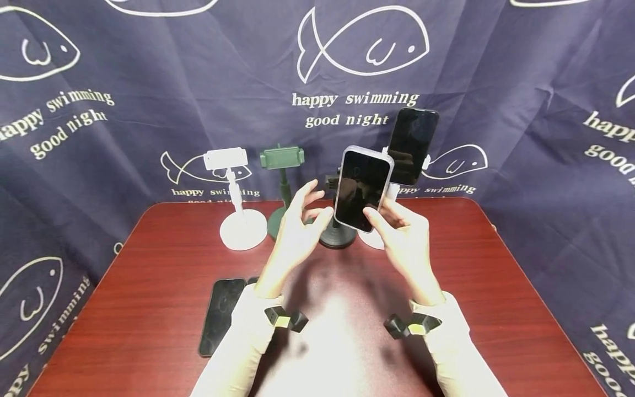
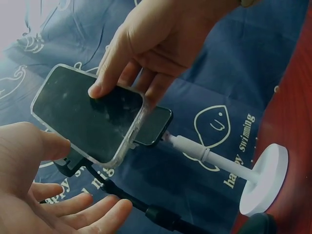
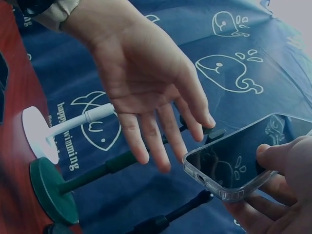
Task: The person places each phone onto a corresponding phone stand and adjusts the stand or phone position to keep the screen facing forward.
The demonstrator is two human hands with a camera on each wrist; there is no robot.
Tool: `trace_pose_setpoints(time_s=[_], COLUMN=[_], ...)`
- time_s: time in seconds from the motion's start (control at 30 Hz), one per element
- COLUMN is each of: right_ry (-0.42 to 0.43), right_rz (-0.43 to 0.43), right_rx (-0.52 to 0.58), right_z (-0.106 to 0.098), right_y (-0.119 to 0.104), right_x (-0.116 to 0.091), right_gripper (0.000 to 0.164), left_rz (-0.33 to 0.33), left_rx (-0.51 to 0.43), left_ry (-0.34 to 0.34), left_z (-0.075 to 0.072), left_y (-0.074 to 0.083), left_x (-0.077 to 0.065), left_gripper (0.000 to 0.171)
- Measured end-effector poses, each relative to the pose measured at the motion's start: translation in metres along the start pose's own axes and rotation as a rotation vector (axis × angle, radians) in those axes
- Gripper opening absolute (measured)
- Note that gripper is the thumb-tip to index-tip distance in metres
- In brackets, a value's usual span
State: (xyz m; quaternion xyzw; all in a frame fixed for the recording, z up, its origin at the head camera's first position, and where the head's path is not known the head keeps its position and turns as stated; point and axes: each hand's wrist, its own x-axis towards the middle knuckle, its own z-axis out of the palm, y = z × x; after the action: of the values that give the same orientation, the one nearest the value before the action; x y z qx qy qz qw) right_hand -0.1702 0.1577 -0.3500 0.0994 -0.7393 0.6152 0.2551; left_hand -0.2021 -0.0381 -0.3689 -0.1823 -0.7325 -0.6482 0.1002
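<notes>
My right hand holds a smartphone in a clear case upright, thumb on the lower screen and fingers behind it. The phone overlaps the black phone stand in the head view. Close to the phone's left edge, my left hand has its fingers spread and grips nothing. In the left wrist view, the black stand's clamp shows beside the phone's lower edge, near the left thumb. Behind and to the right, a second phone sits in the clamp of a white stand.
Left of the black stand are a green phone stand and another white phone stand, both with bare clamps. A dark phone lies on the red table beside my left sleeve, with another partly hidden. A printed curtain hangs behind the table.
</notes>
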Motion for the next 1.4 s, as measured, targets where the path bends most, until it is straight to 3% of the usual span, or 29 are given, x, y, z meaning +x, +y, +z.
trace_pose_setpoints(time_s=[0.2,0.37,0.57,1.0,1.4], right_ry=[0.005,0.008,0.047,0.020,0.017], right_rz=[0.026,0.017,0.013,-0.038,-0.036], right_rx=[-0.012,-0.056,-0.092,-0.087,-0.080], right_z=[0.007,0.011,0.013,0.014,0.015], right_y=[-0.019,-0.022,-0.026,-0.026,-0.026], right_x=[-0.003,-0.002,0.000,0.009,0.011], right_gripper=[0.026,0.026,0.024,0.027,0.028], left_rz=[0.018,0.032,0.033,0.104,0.082], left_rx=[-0.014,0.023,0.067,0.148,0.217], left_ry=[-0.009,-0.002,-0.005,0.004,0.018], left_z=[0.002,0.003,0.006,0.006,0.007], left_y=[0.000,0.007,0.014,0.010,0.013], left_x=[0.004,0.008,0.011,0.026,0.033], left_gripper=[0.058,0.056,0.057,0.047,0.038])
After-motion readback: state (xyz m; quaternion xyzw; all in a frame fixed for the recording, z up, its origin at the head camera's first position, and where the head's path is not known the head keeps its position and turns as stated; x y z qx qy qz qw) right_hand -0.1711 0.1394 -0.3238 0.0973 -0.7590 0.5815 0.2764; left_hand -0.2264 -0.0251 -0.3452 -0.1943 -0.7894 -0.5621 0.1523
